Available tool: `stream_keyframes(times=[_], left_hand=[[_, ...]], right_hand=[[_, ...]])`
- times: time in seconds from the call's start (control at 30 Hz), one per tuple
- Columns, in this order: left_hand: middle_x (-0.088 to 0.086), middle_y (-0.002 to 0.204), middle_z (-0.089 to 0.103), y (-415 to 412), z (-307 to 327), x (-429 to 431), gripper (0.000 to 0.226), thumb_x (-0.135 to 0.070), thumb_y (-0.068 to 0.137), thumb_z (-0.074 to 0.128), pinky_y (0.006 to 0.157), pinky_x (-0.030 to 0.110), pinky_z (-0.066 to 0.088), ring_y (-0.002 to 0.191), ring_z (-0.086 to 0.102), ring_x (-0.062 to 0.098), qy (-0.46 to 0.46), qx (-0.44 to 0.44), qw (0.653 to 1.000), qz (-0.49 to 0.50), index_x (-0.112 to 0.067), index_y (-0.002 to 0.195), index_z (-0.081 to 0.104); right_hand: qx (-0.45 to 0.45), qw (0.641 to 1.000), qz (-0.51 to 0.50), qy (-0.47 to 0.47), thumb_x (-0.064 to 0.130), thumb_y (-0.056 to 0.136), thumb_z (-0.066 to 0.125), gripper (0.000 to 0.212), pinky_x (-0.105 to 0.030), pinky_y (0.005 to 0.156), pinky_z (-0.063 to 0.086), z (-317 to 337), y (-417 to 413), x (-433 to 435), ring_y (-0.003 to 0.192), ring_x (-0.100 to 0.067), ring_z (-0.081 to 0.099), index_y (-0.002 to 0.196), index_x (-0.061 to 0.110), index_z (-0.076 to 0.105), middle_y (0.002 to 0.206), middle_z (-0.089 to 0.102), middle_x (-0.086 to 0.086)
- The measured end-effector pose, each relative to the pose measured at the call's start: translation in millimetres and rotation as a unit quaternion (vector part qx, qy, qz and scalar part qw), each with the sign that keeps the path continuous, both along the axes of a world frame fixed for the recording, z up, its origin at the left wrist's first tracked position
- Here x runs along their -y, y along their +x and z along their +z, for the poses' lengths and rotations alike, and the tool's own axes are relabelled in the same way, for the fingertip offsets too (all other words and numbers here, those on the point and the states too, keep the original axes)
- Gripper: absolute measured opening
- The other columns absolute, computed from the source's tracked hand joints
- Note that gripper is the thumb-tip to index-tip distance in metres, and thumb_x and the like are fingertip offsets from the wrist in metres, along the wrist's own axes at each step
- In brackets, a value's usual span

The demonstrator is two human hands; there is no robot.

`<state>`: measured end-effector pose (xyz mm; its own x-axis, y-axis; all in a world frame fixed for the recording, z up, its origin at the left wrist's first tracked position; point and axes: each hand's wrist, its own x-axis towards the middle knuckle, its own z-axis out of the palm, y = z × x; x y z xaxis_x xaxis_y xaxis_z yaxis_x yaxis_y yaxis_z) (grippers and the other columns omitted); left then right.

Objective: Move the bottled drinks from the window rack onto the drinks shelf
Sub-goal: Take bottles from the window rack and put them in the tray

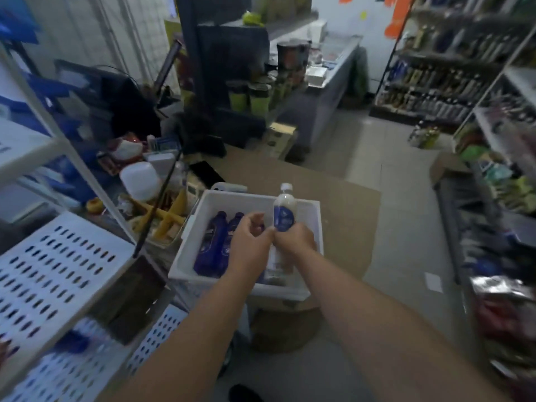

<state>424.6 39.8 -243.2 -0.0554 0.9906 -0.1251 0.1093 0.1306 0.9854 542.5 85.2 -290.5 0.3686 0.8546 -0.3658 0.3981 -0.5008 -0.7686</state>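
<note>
Bottled drinks are what we are shifting, and one of them, a white-capped bottle (284, 211) with a blue label, stands upright above the middle of the white bin (232, 282). Our right hand (297, 240) has its fingers wrapped round the bottle's lower end. Dark blue bottles (213, 245) lie inside the bin along its left side. Our left hand (251, 239) hovers over the bin just left of the held bottle, its fingers curled inward. Something reddish shows under them, and we cannot tell whether they pinch it or hold nothing.

We see three risks. The grip sits low on the bottle, so most of its weight is above our fingers, and a quick swing could tip it out of our hold and back onto the bottles in the bin. Our hands are nearly touching, so a careless left hand could knock the bottle sideways. The bin also appears to rest at the near edge of the cardboard-covered counter (348, 216), so pressing on its near rim might tilt it towards us.

The shelves of bottles (435, 82), far beyond the bin to the right, look like our destination. A cardboard box (448, 166) on the floor to the right of the bin could catch a foot on the way.
</note>
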Motion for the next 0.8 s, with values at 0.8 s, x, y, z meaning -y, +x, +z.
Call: stream_keyframes(times=[0.8], left_hand=[[-0.006, 0.079, 0.073, -276.4, 161.8, 10.9, 0.012, -0.027, 0.078, 0.061, 0.069, 0.036, 0.059, 0.078, 0.071, 0.014, 0.218, -0.090, 0.902, 0.361, -0.037, 0.082, 0.068]], right_hand=[[-0.155, 0.820, 0.384, 0.395, 0.033, 0.081, 0.066, 0.004, -0.007, 0.061, 0.044, 199.9, -303.4, -9.4, 0.071, 0.007, 0.063, 0.079, 0.035, 0.064, 0.069, 0.066, 0.024]])
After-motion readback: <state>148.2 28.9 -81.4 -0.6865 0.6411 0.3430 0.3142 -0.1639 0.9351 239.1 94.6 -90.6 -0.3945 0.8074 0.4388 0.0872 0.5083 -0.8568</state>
